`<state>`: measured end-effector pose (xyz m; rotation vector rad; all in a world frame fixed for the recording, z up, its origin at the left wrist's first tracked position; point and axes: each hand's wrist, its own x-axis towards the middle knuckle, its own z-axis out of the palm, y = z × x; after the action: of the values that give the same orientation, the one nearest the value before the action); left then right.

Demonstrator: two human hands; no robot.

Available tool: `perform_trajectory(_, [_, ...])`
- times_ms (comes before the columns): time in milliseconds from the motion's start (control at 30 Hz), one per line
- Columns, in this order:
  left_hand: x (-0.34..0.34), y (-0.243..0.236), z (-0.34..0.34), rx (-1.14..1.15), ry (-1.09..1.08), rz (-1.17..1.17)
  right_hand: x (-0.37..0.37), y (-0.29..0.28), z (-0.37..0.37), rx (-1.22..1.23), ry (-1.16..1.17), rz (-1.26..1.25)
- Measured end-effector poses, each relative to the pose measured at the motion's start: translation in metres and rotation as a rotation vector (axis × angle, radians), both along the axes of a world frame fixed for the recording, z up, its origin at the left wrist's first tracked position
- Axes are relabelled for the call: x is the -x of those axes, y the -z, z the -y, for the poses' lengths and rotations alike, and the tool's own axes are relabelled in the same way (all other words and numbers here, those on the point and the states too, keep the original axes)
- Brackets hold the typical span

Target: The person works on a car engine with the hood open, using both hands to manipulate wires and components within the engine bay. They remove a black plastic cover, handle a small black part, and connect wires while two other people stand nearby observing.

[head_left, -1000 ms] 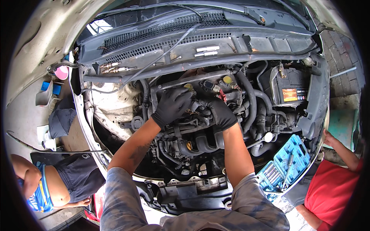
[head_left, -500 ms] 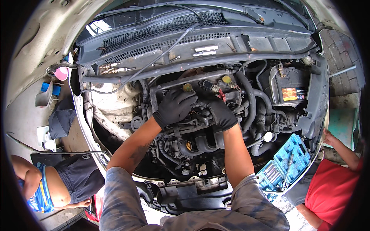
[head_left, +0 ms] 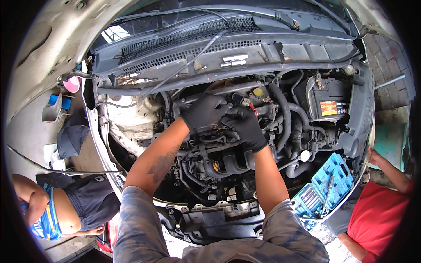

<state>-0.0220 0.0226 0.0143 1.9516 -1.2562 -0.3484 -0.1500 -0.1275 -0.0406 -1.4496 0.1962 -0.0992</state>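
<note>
In black gloves, my left hand (head_left: 204, 111) and my right hand (head_left: 243, 127) meet over the middle of the engine's top cover (head_left: 237, 87). Their fingers are pinched together around something small that I cannot make out, partly hidden by the gloves. Just behind them are a dark plug-like part (head_left: 239, 98), red wiring (head_left: 253, 108) and a round yellow piece (head_left: 258, 91). Black hoses (head_left: 278, 98) run along the right of my hands, and a corrugated loom (head_left: 166, 107) runs to their left.
Spark plugs (head_left: 131, 81) and silver sockets (head_left: 234, 59) lie on the cowl. The battery (head_left: 329, 94) is at right, a blue socket case (head_left: 333, 175) at lower right. A person in red (head_left: 372, 219) stands right; another person in dark shorts (head_left: 83, 201) is at left.
My left hand has moved up and right, now covering one yellow piece that showed earlier. My right fingers have lifted slightly and curled closer to the left ones.
</note>
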Motion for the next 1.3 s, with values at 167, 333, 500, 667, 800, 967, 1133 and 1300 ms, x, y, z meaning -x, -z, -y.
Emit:
perform_trajectory(167, [-0.007,0.002,0.002,-0.207,-0.143,-0.485,0.002,-0.003,-0.007,0.166,0.152,0.032])
perform_trajectory(333, [-0.016,0.019,-0.001,-0.183,-0.207,-0.660,0.002,-0.027,-0.014,0.460,0.155,0.242])
perform_trajectory(500, [-0.013,0.014,0.004,-0.192,-0.249,-0.737,-0.003,-0.027,-0.016,0.644,0.108,0.167])
perform_trajectory(667, [-0.023,0.029,-0.004,-0.183,-0.164,-0.818,-0.004,-0.032,-0.023,0.772,0.145,0.148])
perform_trajectory(800, [-0.032,0.040,-0.008,-0.086,-0.118,-0.924,-0.007,-0.032,-0.021,0.739,0.045,0.085])
perform_trajectory(967, [-0.036,0.040,-0.012,-0.081,-0.249,-0.748,-0.010,0.002,-0.003,0.353,-0.088,0.073])
perform_trajectory(1133, [0.003,0.029,-0.032,0.124,-0.169,0.312,-0.016,0.012,0.006,0.135,-0.231,0.040])
perform_trajectory(1300, [0.014,0.026,-0.054,0.036,-0.116,0.701,-0.021,-0.001,0.002,-0.156,-0.264,0.003])
